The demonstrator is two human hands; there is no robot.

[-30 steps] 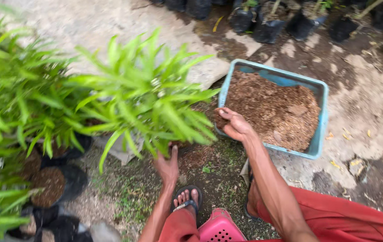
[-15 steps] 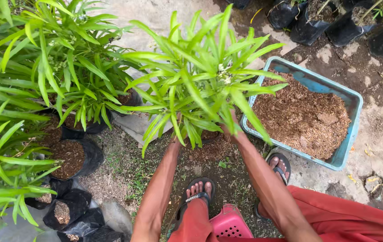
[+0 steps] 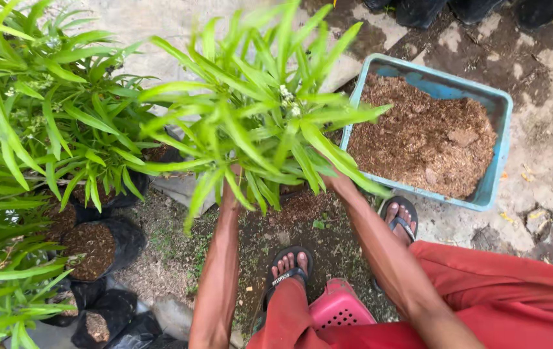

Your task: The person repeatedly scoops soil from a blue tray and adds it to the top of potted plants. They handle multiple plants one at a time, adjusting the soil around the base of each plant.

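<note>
Beside leafy plant point(image 3: 257, 123): blue tub point(image 3: 498, 169) holding brown soil mix point(image 3: 422, 139).

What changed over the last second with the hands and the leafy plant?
The right hand left the blue tub's edge and joined the left hand under the leafy plant, which now sits centred between both arms. The tub of brown mix and the bagged plants stayed put.
</note>
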